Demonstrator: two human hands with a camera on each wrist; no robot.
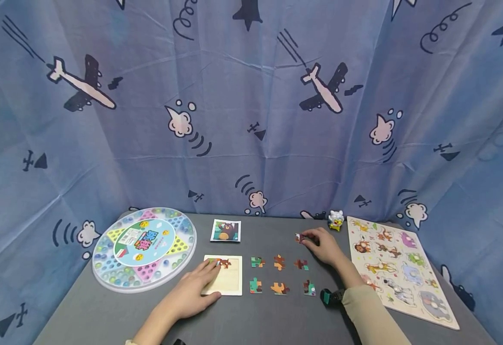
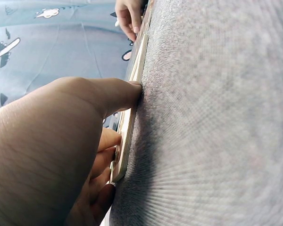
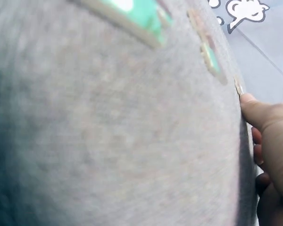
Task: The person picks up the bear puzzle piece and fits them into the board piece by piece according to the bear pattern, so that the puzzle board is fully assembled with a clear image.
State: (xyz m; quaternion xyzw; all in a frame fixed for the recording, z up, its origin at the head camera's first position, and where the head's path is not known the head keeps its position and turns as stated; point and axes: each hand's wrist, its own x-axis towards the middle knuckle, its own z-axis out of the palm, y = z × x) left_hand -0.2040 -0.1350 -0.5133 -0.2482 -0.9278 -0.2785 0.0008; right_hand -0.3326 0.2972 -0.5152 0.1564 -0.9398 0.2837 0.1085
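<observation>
A pale wooden puzzle tray (image 1: 230,282) lies at the middle front, with a brown bear puzzle piece (image 1: 224,263) at its top edge. My left hand (image 1: 200,287) holds the tray's left side, thumb at the near edge and fingers over the upper left corner, partly hiding a green piece there. In the left wrist view, the thumb tip presses the tray's edge (image 2: 132,127). Farther right, my right hand (image 1: 324,247) pinches a small dark and white puzzle piece (image 1: 299,237) between thumb and fingers, close over the table. Loose puzzle pieces (image 1: 279,288) lie in two rows between the hands.
A picture card (image 1: 226,231) of a bear lies behind the tray. At left is a round marble game board (image 1: 182,261); at right, a wooden animal board (image 1: 381,282). A small toy figure (image 1: 335,220) stands by the curtain (image 1: 217,158) at the back.
</observation>
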